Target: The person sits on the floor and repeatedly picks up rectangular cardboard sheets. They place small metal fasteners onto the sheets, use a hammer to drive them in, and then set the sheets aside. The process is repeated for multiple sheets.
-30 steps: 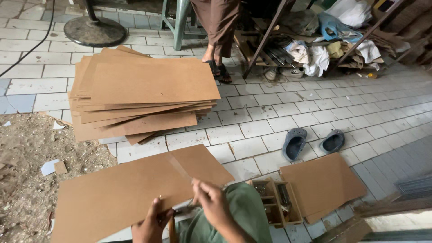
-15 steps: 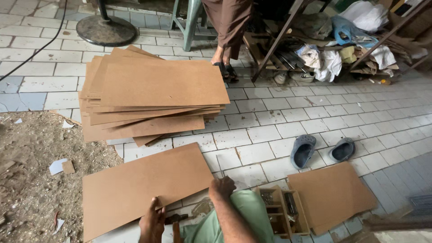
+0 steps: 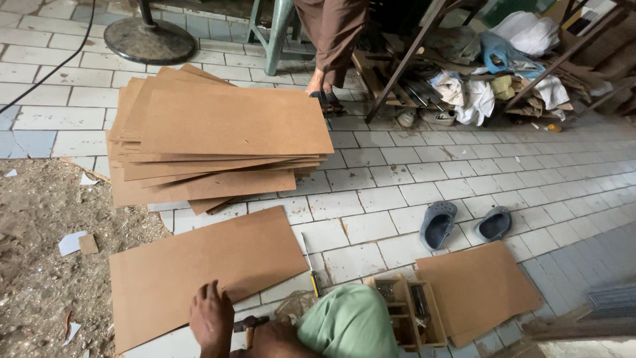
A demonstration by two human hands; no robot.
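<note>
The left hand (image 3: 212, 317) lies flat, fingers spread, on the near edge of the brown board (image 3: 205, 278). The board's long side stretches up and right from it. The right hand is hidden.

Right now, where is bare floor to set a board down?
Bare white tile lies between the stacked brown fibreboard sheets and the grey-blue rubber clogs. It is crowded near the left hand: single brown sheet, wooden toolbox.
</note>
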